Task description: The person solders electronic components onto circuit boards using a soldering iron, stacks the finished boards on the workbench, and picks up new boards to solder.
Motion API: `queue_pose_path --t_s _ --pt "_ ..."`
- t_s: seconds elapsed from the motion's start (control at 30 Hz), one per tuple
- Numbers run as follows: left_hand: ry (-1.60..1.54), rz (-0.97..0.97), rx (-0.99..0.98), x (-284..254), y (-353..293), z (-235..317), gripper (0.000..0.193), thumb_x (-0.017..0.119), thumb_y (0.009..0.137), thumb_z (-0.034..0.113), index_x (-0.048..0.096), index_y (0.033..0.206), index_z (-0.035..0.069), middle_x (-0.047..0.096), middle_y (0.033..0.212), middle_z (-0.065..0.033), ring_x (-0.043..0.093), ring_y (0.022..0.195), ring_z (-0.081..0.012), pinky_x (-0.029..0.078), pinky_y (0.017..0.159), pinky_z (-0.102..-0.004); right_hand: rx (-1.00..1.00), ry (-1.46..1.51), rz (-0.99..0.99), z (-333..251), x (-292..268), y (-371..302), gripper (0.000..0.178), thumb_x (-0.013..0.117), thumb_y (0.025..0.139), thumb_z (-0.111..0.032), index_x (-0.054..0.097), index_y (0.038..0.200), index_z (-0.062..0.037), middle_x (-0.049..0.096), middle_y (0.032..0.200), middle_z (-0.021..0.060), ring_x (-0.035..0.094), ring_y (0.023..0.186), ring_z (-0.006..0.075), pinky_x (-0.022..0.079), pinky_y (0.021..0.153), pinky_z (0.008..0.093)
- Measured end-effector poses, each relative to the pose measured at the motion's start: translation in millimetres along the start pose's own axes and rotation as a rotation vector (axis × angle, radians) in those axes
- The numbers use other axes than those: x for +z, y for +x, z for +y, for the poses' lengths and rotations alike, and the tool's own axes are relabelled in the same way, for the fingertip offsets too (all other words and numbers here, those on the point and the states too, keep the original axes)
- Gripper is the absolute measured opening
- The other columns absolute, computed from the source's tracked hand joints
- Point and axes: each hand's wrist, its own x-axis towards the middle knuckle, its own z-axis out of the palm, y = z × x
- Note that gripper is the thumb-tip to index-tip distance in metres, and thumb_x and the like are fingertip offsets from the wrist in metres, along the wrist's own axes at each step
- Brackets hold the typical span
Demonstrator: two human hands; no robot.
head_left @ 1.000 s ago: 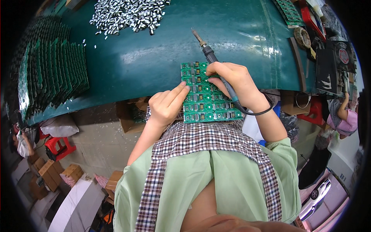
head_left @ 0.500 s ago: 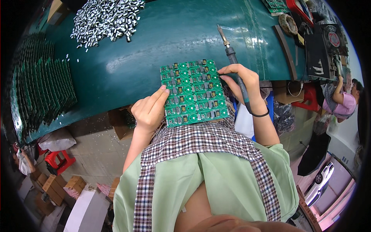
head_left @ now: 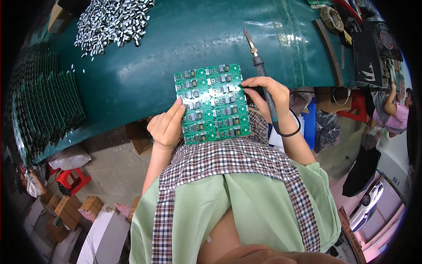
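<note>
A green circuit board panel [head_left: 224,115], with rows of small grey, black and yellow parts and round white-lined marks, is held in front of me at the bench's near edge. My left hand [head_left: 166,126] grips its left edge, two fingers lying on top. At the upper right edge, my right hand [head_left: 273,93] pinches the panel between thumb and forefinger. The same hand carries a soldering iron [head_left: 260,66], its grey handle lying across the palm and its metal tip pointing away over the bench. Glare crosses the panel's middle rows.
Small silvery metal parts [head_left: 112,26] lie heaped at the far left of the green bench [head_left: 176,39]. Upright circuit boards [head_left: 59,103] stand in rows at its left end. A dark bar [head_left: 329,53] and a tape roll [head_left: 332,19] lie right. A co-worker [head_left: 393,112] is far right.
The panel has shifted slightly left and turned a little, and glare now crosses its middle. My hands and the soldering iron moved slightly with it; both grips stay the same.
</note>
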Motion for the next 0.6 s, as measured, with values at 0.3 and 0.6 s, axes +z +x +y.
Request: queue_pose_path --t_s 0.3,0.6 --pt "0.001 0.014 -0.005 2 -1 -1 0.020 0.063 0.072 -0.005 0.071 0.089 0.001 0.071 0.090 -0.0123 0.054 0.048 -0.0113 0.038 0.043 -0.0216 -0.114 -0.121 -0.044 3 11 26 0.024 0.074 0.072 -0.003 0.062 0.092 -0.0089 0.067 0.082 0.0062 0.066 0.071 0.0223 0.051 0.060 0.0303" --pt "0.017 0.005 -0.003 -1 1 1 0.018 0.063 0.072 -0.005 0.071 0.087 0.001 0.071 0.088 -0.0121 0.054 0.047 -0.0112 0.038 0.042 -0.0216 -0.080 -0.209 -0.091 -1 15 27 0.025 0.073 0.072 -0.005 0.059 0.093 -0.0085 0.064 0.079 0.0067 0.064 0.073 0.0234 0.050 0.060 0.0324"
